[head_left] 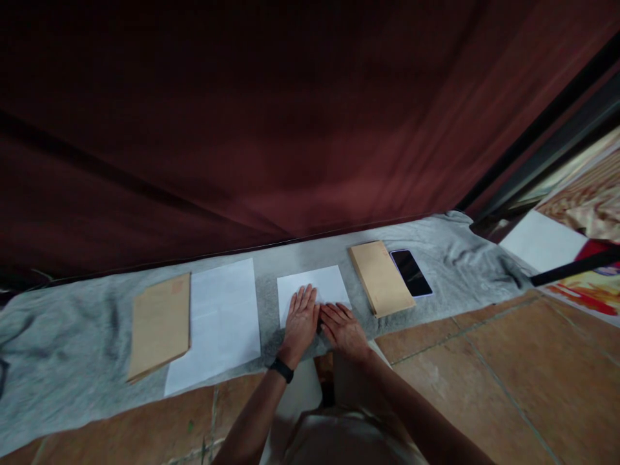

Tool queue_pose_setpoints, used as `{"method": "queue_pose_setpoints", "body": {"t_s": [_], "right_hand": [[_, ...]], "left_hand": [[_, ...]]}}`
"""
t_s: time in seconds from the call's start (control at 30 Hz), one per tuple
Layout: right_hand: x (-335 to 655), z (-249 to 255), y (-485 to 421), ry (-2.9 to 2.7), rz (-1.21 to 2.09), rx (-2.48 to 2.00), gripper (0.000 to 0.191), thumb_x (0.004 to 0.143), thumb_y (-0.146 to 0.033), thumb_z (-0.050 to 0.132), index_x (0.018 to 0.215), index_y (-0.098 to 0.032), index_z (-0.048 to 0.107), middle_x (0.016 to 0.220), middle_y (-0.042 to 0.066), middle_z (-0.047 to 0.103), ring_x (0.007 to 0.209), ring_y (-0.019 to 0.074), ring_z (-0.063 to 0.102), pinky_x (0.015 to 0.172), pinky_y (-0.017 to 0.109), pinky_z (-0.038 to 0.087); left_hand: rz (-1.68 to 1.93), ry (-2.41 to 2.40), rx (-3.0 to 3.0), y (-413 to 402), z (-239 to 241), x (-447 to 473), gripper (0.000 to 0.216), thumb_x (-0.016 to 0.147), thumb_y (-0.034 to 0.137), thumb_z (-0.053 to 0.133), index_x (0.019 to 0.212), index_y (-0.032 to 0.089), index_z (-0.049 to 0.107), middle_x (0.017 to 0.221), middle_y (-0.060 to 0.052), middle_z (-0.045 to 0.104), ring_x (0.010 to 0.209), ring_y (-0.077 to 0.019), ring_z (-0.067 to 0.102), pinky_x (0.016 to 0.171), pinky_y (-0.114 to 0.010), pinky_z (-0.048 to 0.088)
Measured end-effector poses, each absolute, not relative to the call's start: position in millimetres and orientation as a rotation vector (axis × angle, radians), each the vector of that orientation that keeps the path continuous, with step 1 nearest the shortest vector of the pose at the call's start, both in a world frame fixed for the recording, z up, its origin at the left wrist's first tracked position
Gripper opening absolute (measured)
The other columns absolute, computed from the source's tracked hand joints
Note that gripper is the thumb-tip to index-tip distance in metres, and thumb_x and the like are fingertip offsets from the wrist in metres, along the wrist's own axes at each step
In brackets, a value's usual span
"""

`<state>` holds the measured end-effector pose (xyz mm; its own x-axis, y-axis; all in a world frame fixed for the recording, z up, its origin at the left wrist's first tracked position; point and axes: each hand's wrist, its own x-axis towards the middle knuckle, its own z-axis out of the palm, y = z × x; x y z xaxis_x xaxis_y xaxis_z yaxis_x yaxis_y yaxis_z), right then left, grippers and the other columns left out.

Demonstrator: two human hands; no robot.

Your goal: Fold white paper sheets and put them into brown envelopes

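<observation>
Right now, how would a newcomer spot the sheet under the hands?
Find the grey cloth running beside the dark red curtain. Between the left brown stack and the right brown stack, the white sheet lies under the left hand and right hand. Unlike the larger sheet to its left, no brown stack overlaps it.

Paper (330, 283) on cloth (455, 271), between left envelopes (162, 323) and right envelopes (382, 278)

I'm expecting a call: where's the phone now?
In the head view, the phone lies on the grey cloth at the person's right, just right of the brown paper stack nearer the right hand.
</observation>
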<state>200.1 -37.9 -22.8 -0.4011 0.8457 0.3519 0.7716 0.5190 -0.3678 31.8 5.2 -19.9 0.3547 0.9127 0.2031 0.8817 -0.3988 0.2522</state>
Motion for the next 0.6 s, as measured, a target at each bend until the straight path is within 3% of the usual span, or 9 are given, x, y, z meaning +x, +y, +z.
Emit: {"method": "queue_pose_setpoints", "body": {"t_s": [0.17,0.37,0.6], "right_hand": [[197,-15,-24,-2.113,0.278,-1.398,0.042,0.104,-0.025,0.041,0.140,-0.020,0.062,0.140,0.009,0.065,0.129,0.0227,0.061,0.112,0.042,0.048],[177,-14,10,-2.101,0.208,-1.526,0.051,0.108,-0.034,0.033,0.154,-0.016,0.045,0.158,0.011,0.047,0.148,0.0254,0.041,0.122,0.048,0.036],[166,-31,27,-2.059,0.129,-1.628,0.048,0.108,-0.034,0.036,0.149,-0.016,0.051,0.156,0.014,0.048,0.148,0.0280,0.041,0.123,0.054,0.029]], "left_hand": [[0.516,1.694,2.478,9,-14,34,0.053,0.104,0.025,0.030,0.155,0.012,0.039,0.162,-0.015,0.039,0.154,-0.0261,0.029,0.124,-0.051,0.033],[0.491,1.722,2.473,22,-17,36,0.061,0.098,0.016,0.032,0.159,0.013,0.031,0.164,-0.015,0.036,0.155,-0.0263,0.026,0.124,-0.052,0.031],[0.406,1.820,2.456,26,-20,32,0.056,0.102,0.022,0.030,0.154,0.005,0.039,0.162,-0.019,0.037,0.155,-0.0279,0.026,0.125,-0.050,0.029]]}}
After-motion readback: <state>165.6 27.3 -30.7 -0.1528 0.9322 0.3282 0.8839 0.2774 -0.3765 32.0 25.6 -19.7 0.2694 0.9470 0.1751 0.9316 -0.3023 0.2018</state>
